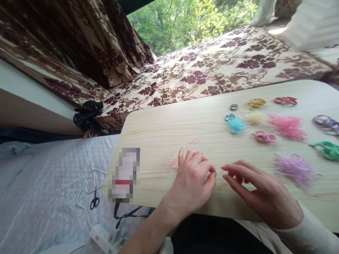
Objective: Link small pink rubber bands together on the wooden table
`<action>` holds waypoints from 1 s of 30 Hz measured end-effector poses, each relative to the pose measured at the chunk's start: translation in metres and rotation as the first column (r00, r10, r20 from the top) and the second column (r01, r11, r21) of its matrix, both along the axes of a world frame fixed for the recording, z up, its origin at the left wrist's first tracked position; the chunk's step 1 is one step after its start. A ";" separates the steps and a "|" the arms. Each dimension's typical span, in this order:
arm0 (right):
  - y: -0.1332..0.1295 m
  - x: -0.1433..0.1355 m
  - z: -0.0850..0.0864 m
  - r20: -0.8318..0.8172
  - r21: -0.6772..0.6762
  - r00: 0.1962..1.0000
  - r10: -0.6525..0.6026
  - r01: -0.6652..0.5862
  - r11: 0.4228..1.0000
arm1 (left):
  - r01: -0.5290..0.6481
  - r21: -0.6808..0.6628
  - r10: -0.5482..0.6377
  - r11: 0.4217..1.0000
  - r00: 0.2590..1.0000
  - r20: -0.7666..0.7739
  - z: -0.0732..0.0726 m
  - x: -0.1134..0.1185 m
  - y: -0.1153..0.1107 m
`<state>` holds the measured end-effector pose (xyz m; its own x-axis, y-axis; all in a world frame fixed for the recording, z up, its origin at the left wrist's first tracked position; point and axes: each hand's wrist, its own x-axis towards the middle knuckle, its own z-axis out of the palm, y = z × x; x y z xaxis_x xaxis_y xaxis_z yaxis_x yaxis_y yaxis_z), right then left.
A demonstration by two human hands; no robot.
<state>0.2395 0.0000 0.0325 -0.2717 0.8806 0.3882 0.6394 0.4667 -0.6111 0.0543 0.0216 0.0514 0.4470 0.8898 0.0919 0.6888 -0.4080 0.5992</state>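
Observation:
Over the pale wooden table (pixel 153 127), my left hand (pixel 193 173) is closed, its thumb and index fingertip pressed together; whatever they may pinch is too small to make out. Just to the right is my right hand (pixel 256 190), thumb and index finger slightly apart, with nothing visible between them. Thin pink elastic bands (pixel 172 164) lie beside my left hand, and a few more pink strands (pixel 194 141) rest beyond its fingers. A loose heap of purple bands (pixel 294 172) is nearest to my right hand.
Toward the right lie heaps of pink bands (pixel 288 127) and turquoise bands (pixel 235 125), plus yellow rings (pixel 256 103), red rings (pixel 285 101) and green rings (pixel 328 150). A blurred-out phone-like object (pixel 124 174) sits at the left edge. Scissors (pixel 94 201) lie on the quilted bedding.

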 end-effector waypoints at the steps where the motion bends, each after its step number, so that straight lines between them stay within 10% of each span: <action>1: -0.001 0.000 0.001 -0.004 0.005 1.000 0.000 0.000 1.000 | 0.006 0.007 -0.006 1.000 1.000 0.001 0.000 0.001 0.000; 10: -0.003 0.011 0.003 -0.019 0.020 1.000 -0.023 0.024 1.000 | 0.018 0.028 -0.018 0.999 1.000 -0.007 0.003 0.005 0.000; 19: -0.025 0.075 0.003 0.075 -0.015 0.909 -0.411 0.413 0.911 | -0.133 0.118 0.138 0.984 0.990 -0.034 -0.015 -0.031 0.007; 30: -0.030 0.108 0.006 0.310 0.018 0.784 -0.538 0.561 0.828 | -0.237 0.144 0.251 0.961 0.964 -0.089 -0.024 -0.057 0.013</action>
<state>0.3475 -0.0304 0.0388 0.1774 0.9372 0.3005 0.9257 -0.0552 -0.3741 -0.0028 0.0350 0.0274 0.2313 0.9564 0.1785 0.8335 -0.2895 0.4706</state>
